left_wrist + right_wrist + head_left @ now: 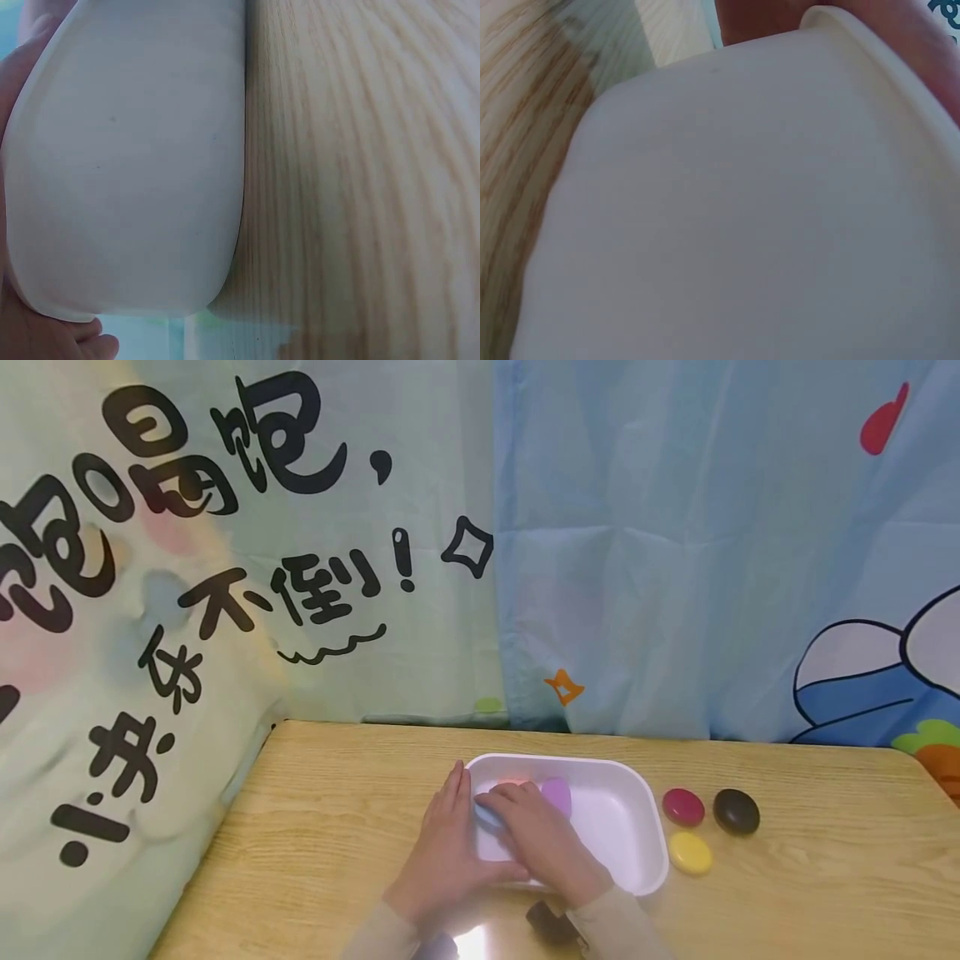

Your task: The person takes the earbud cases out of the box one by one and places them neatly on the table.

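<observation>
Hands meet at the white tray [630, 852] — left hand [444, 852] flat against its wall, right hand [542, 835] seemingly gripping a blue piece [486, 814].

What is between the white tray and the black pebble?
In the head view, the red pebble and the yellow pebble lie on the table between the white tray and the black pebble.

Wooden table [337, 827]: white tray [637, 827], three pebbles [690, 852].

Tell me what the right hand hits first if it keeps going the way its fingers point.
Probably the blue piece under the fingertips of the right hand, which point up-left inside the white tray; past it come the tray's left wall and the left hand. Depth is unclear.
</observation>
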Action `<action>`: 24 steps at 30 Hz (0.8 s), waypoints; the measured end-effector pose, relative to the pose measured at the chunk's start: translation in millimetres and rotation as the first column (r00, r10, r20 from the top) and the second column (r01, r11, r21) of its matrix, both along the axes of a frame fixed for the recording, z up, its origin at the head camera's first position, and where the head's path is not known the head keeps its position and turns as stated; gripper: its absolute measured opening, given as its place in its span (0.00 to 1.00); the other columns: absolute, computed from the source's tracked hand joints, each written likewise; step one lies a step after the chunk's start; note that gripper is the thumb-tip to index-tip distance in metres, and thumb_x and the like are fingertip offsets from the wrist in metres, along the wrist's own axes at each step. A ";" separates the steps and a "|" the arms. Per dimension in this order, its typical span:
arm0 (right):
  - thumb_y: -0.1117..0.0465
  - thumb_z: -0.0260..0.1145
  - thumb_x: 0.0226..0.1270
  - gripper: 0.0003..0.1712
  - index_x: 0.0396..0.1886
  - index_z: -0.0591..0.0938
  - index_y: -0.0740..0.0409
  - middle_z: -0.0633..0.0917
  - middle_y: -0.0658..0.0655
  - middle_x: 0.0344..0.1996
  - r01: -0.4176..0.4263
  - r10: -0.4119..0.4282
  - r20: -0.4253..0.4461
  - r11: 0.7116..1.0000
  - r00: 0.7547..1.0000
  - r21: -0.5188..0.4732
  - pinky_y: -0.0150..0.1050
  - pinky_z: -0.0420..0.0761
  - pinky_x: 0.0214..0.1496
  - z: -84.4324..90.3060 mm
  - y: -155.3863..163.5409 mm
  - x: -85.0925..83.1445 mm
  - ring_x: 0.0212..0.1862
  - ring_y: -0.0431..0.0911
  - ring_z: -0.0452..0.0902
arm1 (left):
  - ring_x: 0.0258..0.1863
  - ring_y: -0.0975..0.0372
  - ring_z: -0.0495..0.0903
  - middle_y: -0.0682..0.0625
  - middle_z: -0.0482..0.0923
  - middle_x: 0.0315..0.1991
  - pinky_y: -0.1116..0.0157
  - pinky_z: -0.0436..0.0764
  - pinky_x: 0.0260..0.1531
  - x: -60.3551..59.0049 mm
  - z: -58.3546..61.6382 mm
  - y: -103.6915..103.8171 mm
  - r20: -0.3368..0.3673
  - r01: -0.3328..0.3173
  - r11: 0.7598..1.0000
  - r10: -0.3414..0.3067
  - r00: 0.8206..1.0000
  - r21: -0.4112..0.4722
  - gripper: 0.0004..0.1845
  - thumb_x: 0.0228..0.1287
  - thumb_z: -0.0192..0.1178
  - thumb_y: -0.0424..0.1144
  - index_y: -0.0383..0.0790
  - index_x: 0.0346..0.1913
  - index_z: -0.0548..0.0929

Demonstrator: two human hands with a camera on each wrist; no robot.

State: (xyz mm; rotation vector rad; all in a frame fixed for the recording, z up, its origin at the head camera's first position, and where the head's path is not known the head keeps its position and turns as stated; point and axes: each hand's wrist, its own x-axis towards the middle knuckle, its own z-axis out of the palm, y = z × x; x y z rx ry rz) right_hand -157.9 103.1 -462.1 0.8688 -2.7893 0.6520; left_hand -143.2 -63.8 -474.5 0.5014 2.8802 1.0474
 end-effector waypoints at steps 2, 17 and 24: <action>0.72 0.65 0.62 0.24 0.60 0.82 0.61 0.82 0.60 0.56 0.005 -0.005 0.002 1.000 1.000 -0.007 0.51 0.73 0.66 1.4 0.7 1.5 0.59 0.56 0.74 | 0.80 0.50 0.42 0.41 0.37 0.82 0.48 0.47 0.76 -0.1 -0.4 0.1 -0.004 0.000 1.000 0.000 1.000 -0.007 0.78 0.37 0.65 0.82 0.33 0.80 0.42; 0.72 0.66 0.62 0.26 0.62 0.80 0.62 0.80 0.62 0.56 0.059 -0.059 -0.035 0.998 0.998 0.002 0.52 0.74 0.65 17.5 9.0 9.2 0.58 0.58 0.73 | 0.79 0.51 0.43 0.43 0.39 0.82 0.49 0.49 0.76 -0.3 1.0 1.4 0.012 -0.014 1.000 0.013 1.000 0.024 0.77 0.36 0.68 0.79 0.34 0.80 0.44; 0.73 0.66 0.61 0.27 0.62 0.79 0.60 0.79 0.60 0.57 0.086 -0.086 -0.047 0.996 0.995 -0.006 0.50 0.76 0.64 25.8 16.2 16.1 0.60 0.58 0.71 | 0.79 0.49 0.44 0.44 0.38 0.82 0.47 0.51 0.76 -0.3 1.2 0.4 0.018 -0.015 0.999 0.014 1.000 0.038 0.75 0.38 0.69 0.78 0.35 0.81 0.45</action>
